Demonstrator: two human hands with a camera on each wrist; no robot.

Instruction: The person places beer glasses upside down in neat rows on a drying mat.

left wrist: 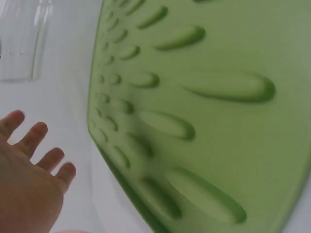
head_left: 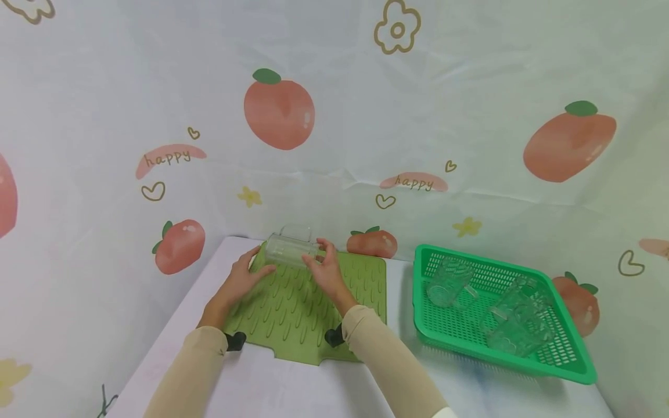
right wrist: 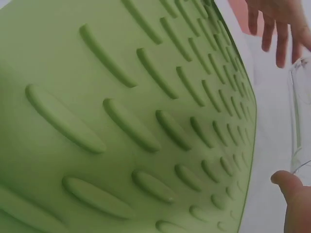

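Observation:
A clear glass mug [head_left: 290, 251] lies sideways over the far edge of a green ridged mat [head_left: 298, 316], its handle pointing up and away. My right hand [head_left: 329, 271] holds the mug at its right end, thumb on the near side and fingers on the far side. Beside the mug's left end is my left hand [head_left: 241, 281], fingers extended and thumb apart. In the left wrist view, a gap shows between the left fingers [left wrist: 34, 138] and the glass [left wrist: 20, 46]. Only the right thumb [right wrist: 287, 183] and part of the mug [right wrist: 302, 116] appear in the right wrist view.
A green plastic basket [head_left: 425, 334] stands to the right of the mat, with several clear glass mugs [head_left: 517, 331] lying in it. A white cloth [head_left: 366, 386] covers the table. Behind it hangs a white fruit-printed curtain [head_left: 334, 133].

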